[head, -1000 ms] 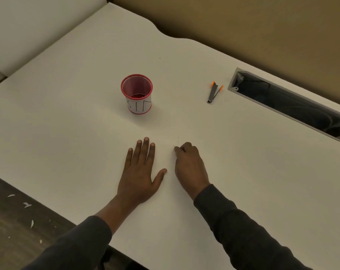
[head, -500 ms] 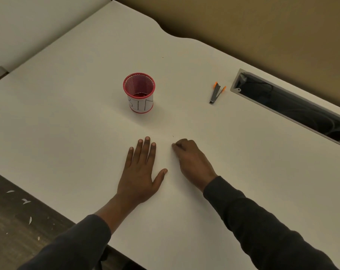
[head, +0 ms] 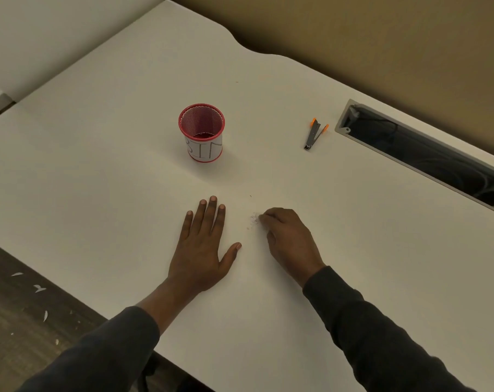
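Hands nearer than red mesh cup (head: pixel 201 132): left hand (head: pixel 200 258) pressed flat, fingers straight; right hand (head: pixel 288 241) curled, fingertips touching tiny scraps (head: pixel 253 220), pinch unclear.

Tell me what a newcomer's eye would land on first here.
The red mesh cup stands alone, the one bright thing on the white desk. Nearer, the left hand lies flat while the right hand curls its fingertips against a small heap of pale scraps. An orange-tipped stapler lies right of the cup.
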Demonstrator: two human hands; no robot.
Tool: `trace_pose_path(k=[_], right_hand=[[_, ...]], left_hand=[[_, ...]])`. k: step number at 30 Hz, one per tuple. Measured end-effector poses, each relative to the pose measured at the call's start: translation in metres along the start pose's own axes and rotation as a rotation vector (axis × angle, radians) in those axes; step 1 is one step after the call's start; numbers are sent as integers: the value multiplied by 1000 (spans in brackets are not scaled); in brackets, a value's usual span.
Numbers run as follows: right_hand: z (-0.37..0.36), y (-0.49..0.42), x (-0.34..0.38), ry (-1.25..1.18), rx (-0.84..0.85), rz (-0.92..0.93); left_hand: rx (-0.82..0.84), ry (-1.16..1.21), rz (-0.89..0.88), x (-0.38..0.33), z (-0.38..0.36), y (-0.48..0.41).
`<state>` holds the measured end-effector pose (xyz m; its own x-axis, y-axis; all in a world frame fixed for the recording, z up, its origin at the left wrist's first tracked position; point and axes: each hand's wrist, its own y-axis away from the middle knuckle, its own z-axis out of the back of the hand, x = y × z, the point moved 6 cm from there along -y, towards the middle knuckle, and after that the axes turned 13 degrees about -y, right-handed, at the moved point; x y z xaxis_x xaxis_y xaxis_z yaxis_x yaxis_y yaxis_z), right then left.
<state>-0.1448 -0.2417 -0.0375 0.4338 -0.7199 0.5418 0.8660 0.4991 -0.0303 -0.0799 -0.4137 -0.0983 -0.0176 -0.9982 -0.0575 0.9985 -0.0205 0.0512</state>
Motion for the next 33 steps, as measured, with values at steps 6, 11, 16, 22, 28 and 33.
trace_pose_path(k=[6, 11, 16, 22, 28, 33], right_hand=[[-1, -16, 5, -22, 51, -86], [-19, -13, 25, 122, 205, -5], [-23, -13, 25, 205, 184, 70], [-21, -16, 25, 243, 127, 143], [-20, -16, 22, 236, 91, 217], [-12, -18, 8, 24, 51, 101]], left_hand=[[-3, -10, 2, 0, 0, 0], [-22, -6, 2, 1, 0, 0], [-29, -13, 3, 0, 1, 0], [-30, -22, 4, 0, 0, 0], [-31, -5, 6, 0, 1, 0], [-24, 8, 6, 0, 3, 0]])
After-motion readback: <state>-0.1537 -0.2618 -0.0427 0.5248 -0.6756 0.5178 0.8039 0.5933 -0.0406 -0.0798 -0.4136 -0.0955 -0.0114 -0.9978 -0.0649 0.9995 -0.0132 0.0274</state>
